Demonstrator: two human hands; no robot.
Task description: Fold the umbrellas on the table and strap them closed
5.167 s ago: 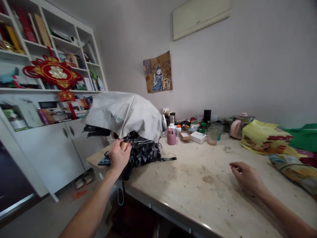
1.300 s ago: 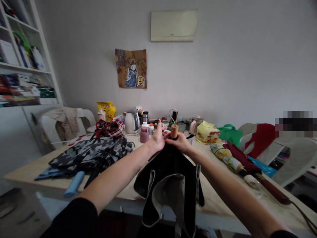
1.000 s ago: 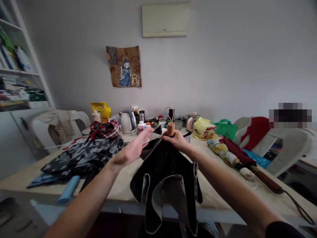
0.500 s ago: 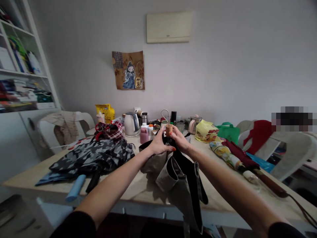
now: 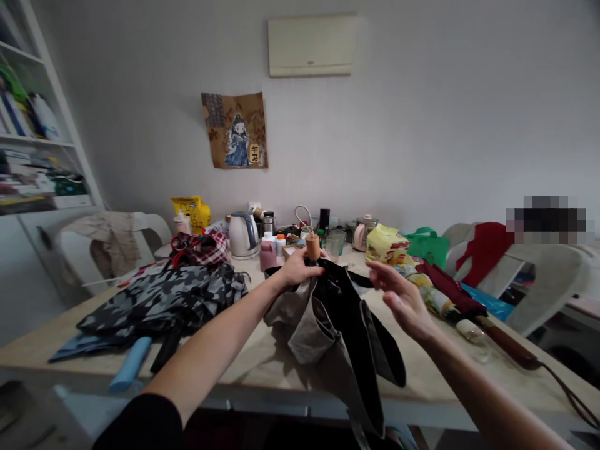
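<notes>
A grey umbrella [image 5: 307,340] with a black inner side is gathered loosely at the table's front, its folds hanging over the edge. Its wooden handle [image 5: 312,246] points up and carries a pale cord loop. My left hand [image 5: 297,269] is closed around the umbrella just below that handle; some of its fingers are hidden behind. To the right of the folds, my right hand [image 5: 404,301] is held in the air, fingers apart and holding nothing. It is close to the black strip of fabric at the umbrella's right side.
A camouflage umbrella [image 5: 159,300] lies at left, beside a light blue handle [image 5: 131,364]. On the right are a dark red umbrella [image 5: 452,289] and a yellow snack bag [image 5: 387,244]. A kettle [image 5: 242,236], a pink bottle [image 5: 269,256] and jars stand at the back.
My right hand has let go of the wooden handle and moved right, its fingers opening. My left hand stays below the handle. The black side of the umbrella has spread wider.
</notes>
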